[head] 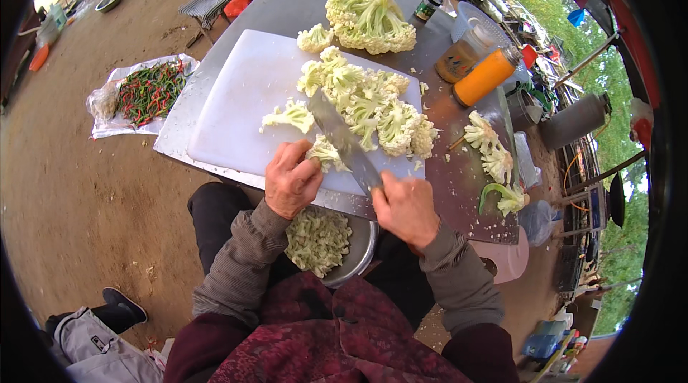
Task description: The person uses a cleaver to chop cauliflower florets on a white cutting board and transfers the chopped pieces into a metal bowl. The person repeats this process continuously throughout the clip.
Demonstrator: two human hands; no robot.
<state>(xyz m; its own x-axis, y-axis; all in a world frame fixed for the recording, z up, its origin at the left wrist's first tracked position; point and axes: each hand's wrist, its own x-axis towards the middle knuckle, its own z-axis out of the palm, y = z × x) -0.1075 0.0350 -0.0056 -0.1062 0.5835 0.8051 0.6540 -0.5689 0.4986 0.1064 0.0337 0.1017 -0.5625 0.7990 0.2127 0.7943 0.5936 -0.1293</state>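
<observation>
My right hand [406, 208] grips the handle of a broad kitchen knife [344, 141], its blade slanting up and left over a white plastic cutting board [236, 98]. At the board's near edge my left hand [293, 179] pinches a cauliflower floret [327, 153], close beside the blade. Another cut floret [290, 116] lies just beyond, left of the knife. A pile of cauliflower pieces [371, 106] covers the board's right part. Behind it sits a large piece of cauliflower head [371, 20]. Below the table edge, a metal bowl [368, 246] at my lap holds chopped cauliflower [317, 240].
An orange bottle [486, 76], a jar [465, 52] and a pale blue plastic basket [481, 23] stand at the metal table's right. Cauliflower scraps [497, 162] lie nearer. Red and green chilies [153, 91] lie on a ground sheet. A person's leg [110, 313] shows lower left.
</observation>
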